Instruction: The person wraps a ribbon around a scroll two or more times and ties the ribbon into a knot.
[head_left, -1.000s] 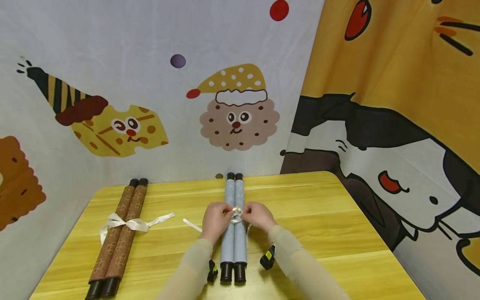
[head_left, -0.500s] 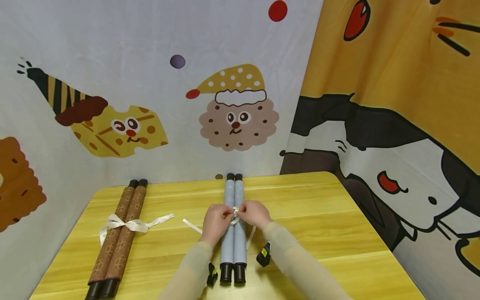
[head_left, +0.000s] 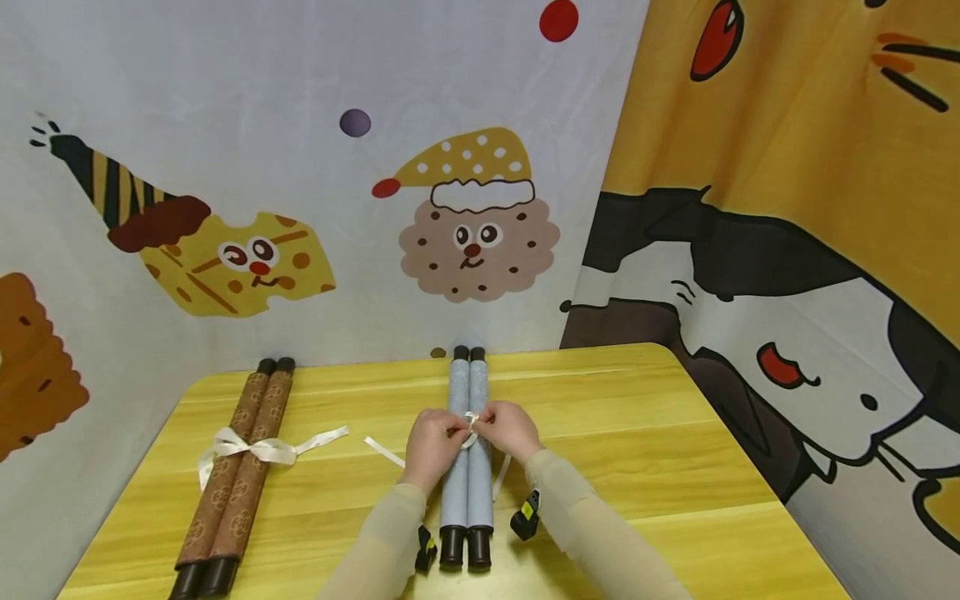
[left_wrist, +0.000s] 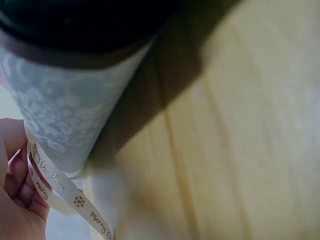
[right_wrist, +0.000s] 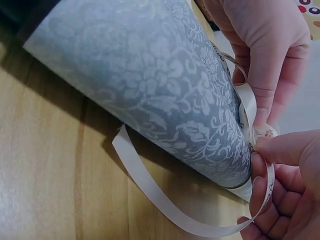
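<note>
Two pale blue scrolls with dark end knobs lie side by side on the wooden table, a floral pattern showing in the right wrist view. A cream ribbon, printed with gold lettering and snowflakes, goes round their middle. My left hand pinches the ribbon over the left scroll. From the other side my right hand pinches it too, fingertips almost meeting the left ones at the knot. One loose ribbon end lies left of the scrolls, another hangs at their right. Fingers partly hide the knot itself.
Two brown patterned scrolls lie at the left of the table, tied with a white ribbon bow. A cartoon-printed curtain hangs behind the far edge, and another along the right.
My right hand has shifted slightly left, closer to my left hand. The ribbon loops that stood between the hands a second ago now look smaller and drawn together. The scrolls have stayed put.
</note>
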